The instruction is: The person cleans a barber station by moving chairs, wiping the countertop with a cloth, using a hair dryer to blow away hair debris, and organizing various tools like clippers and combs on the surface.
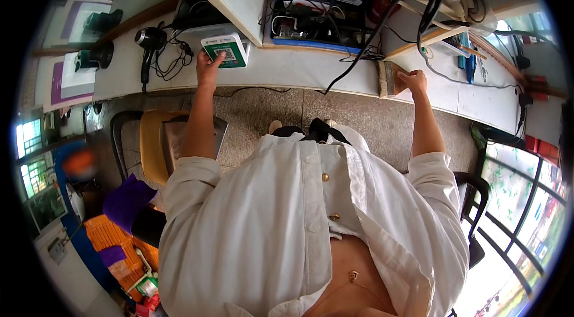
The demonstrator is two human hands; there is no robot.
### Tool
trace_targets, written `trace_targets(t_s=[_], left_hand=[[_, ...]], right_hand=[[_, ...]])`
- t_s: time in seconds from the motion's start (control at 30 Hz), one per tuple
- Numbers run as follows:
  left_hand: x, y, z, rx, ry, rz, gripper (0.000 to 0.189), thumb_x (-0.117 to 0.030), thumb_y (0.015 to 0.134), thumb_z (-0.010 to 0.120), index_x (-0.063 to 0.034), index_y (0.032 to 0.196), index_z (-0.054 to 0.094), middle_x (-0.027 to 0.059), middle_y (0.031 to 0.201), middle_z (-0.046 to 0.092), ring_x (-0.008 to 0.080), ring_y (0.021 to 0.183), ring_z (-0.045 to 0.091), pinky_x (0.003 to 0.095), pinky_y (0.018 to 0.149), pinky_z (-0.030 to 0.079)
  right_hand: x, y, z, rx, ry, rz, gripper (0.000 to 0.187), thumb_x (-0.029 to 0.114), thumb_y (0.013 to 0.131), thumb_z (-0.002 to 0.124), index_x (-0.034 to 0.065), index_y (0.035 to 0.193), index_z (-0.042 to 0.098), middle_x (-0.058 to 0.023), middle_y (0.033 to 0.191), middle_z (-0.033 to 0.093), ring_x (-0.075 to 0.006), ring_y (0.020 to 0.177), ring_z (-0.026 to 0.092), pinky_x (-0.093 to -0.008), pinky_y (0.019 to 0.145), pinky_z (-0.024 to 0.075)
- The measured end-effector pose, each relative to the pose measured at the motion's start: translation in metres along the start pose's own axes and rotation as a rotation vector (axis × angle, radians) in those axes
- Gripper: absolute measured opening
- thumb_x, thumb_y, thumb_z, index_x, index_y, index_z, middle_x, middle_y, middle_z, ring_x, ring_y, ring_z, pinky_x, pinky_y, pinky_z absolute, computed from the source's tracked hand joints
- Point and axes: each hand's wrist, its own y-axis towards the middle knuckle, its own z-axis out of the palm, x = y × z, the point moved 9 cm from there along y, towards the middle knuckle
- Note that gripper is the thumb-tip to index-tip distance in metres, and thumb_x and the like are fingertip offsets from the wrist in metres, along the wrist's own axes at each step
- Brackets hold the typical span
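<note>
My left hand (210, 66) holds the left edge of a green and white stand (235, 58) bearing a printed code, with the thumb over its front. It is at the white counter (287, 66), on the left of the view. Toward the right, my right hand (413, 80) grips the wooden handle of a wide flat brush (392, 79), whose pale bristles point left over the counter's front part. Left of the stand lies a black hair dryer (150, 41) with its coiled cord.
A blue tray (314, 44) of cables and small items sits in the shelf opening. Black cables (358, 55) hang across the counter's middle. Scissors (483, 70) and blue tools (470, 64) lie at the right. Chairs stand on both sides, one with a yellow back (151, 146).
</note>
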Motion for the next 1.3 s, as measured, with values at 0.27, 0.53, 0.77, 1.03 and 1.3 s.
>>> trace_targets(t_s=[0.27,0.53,0.77,1.03,1.3], left_hand=[[0.027,0.024,0.009,0.493,0.108,-0.149,0.03,-0.008,0.074,0.069,-0.0018,0.101,0.058,0.0051,0.097,0.062,0.014,0.089,0.057,0.0271,0.08,0.043],[0.029,0.013,0.005,0.536,0.049,-0.192,0.023,-0.008,0.075,0.068,-0.0023,0.095,0.058,0.0041,0.089,0.063,0.0138,0.078,0.06,0.0272,0.072,0.045],[0.032,0.01,-0.004,0.54,0.042,-0.206,0.026,-0.011,0.076,0.067,-0.0032,0.099,0.056,0.0051,0.092,0.063,0.0143,0.079,0.061,0.0302,0.069,0.047],[0.039,-0.011,-0.053,0.426,-0.12,-0.257,0.028,-0.007,0.077,0.065,-0.0019,0.102,0.054,0.0087,0.097,0.061,0.0191,0.082,0.062,0.0333,0.066,0.054],[0.016,-0.033,-0.092,0.373,-0.278,-0.236,0.032,-0.005,0.078,0.063,-0.0011,0.107,0.052,0.0101,0.104,0.058,0.0209,0.089,0.059,0.0344,0.071,0.052]], right_hand=[[0.003,-0.064,0.021,-0.124,-0.125,0.259,0.1,0.055,0.05,0.076,-0.0076,0.119,0.04,-0.0212,0.124,0.04,-0.0348,0.116,0.036,-0.0406,0.094,0.0354],[-0.001,-0.119,0.045,-0.491,0.282,0.476,0.083,0.042,0.053,0.081,-0.0009,0.115,0.046,-0.0182,0.115,0.049,-0.0298,0.105,0.049,-0.0365,0.084,0.0436],[-0.06,-0.126,0.073,-0.407,1.605,0.392,0.022,-0.002,0.065,0.072,0.0056,0.081,0.058,-0.0053,0.084,0.061,-0.017,0.073,0.06,-0.0252,0.049,0.0419],[0.125,-0.309,0.053,-0.035,1.205,-0.136,0.027,0.015,0.08,0.062,0.0018,0.104,0.059,-0.0049,0.09,0.063,-0.0131,0.079,0.059,-0.0264,0.065,0.0462],[0.262,-0.235,0.099,-0.515,-0.49,-0.322,0.013,0.011,0.078,0.05,-0.0005,0.085,0.05,-0.011,0.074,0.063,-0.0236,0.063,0.064,-0.0315,0.051,0.051]])
